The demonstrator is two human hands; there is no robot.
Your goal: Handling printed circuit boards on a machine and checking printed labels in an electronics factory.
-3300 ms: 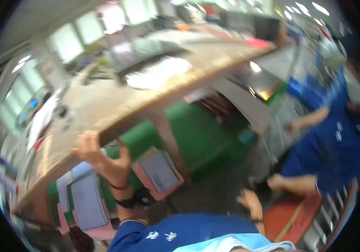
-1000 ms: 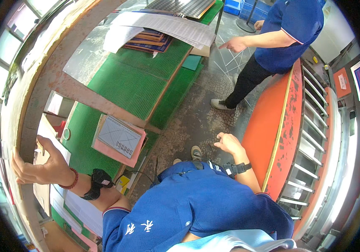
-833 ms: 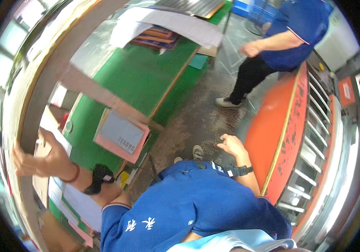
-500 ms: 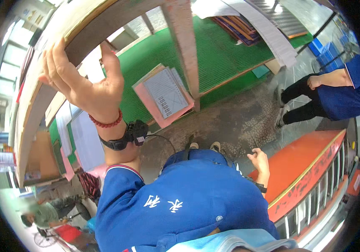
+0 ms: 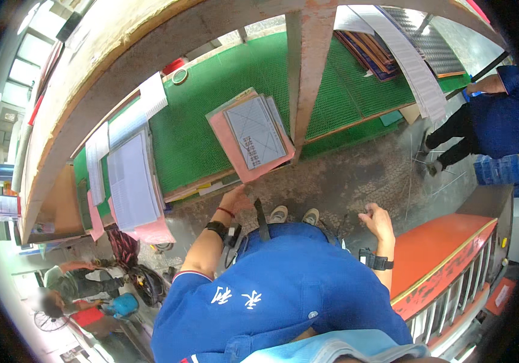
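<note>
My left hand (image 5: pixel 235 200) hangs low in front of the shelf, just below a stack of papers with pink sheets (image 5: pixel 250 142). Its fingers look loose, with nothing seen in them. A red bead bracelet and a black wrist strap (image 5: pixel 216 228) are on that arm. At my right side, my right hand (image 5: pixel 378 222) has its fingers half bent and apart, holding nothing. It is nearest to an orange-red cart top (image 5: pixel 435 245). A black strap with a small device (image 5: pixel 375 259) circles the right wrist.
A green mesh shelf (image 5: pixel 211 85) under a wooden frame holds white sheets (image 5: pixel 127 184), a tape roll (image 5: pixel 179 76) and brown and blue boards (image 5: pixel 371 57). A wooden post (image 5: pixel 308 72) stands before it. One person (image 5: pixel 483 118) stands at right; another (image 5: pixel 69 287) sits far left.
My left hand has come down from the upper wooden beam to waist height, near the paper stack's lower corner. My right hand has stayed nearly in place. The person at right has shifted.
</note>
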